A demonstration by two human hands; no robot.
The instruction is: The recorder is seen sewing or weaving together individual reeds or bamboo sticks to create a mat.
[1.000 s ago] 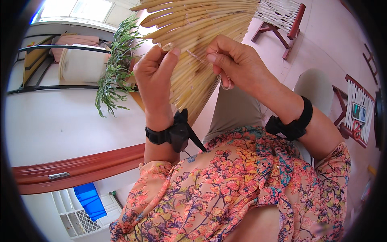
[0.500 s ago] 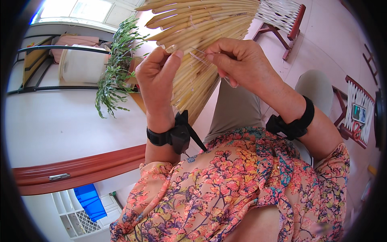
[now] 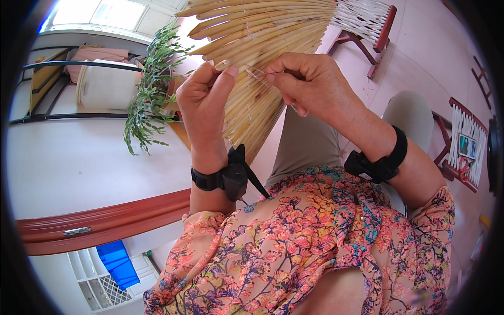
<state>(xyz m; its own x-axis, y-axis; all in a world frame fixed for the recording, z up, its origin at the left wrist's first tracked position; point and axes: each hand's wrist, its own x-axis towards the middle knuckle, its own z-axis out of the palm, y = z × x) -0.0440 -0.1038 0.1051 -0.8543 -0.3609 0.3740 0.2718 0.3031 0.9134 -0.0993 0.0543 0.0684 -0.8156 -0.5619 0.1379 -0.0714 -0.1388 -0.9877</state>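
A large pleated fan of pale yellow dried leaf (image 3: pixel 273 42), probably palm, spreads out in front of me, its ribs ending in pointed tips on the left. My left hand (image 3: pixel 203 100) is closed, thumb and index finger pinching the fan's edge at the end of one rib. To its right my right hand (image 3: pixel 315 84) pinches a thin, clear or whitish thread (image 3: pixel 257 74) that runs across the ribs between the two hands. Whether a needle is in those fingers I cannot tell. Further bits of thread show along the ribs.
A folding stool with white webbing (image 3: pixel 362 21) stands beyond the fan. Another stool (image 3: pixel 455 123) at the right bears a phone (image 3: pixel 467 146) and red-handled scissors (image 3: pixel 464 167). To the left are a leafy potted plant (image 3: pixel 149 84), a black metal rack (image 3: pixel 79 62) and a white container (image 3: pixel 110 86).
My right hand has shifted very slightly left and down, still pinching the thread. The left hand keeps its hold on the fan's edge.
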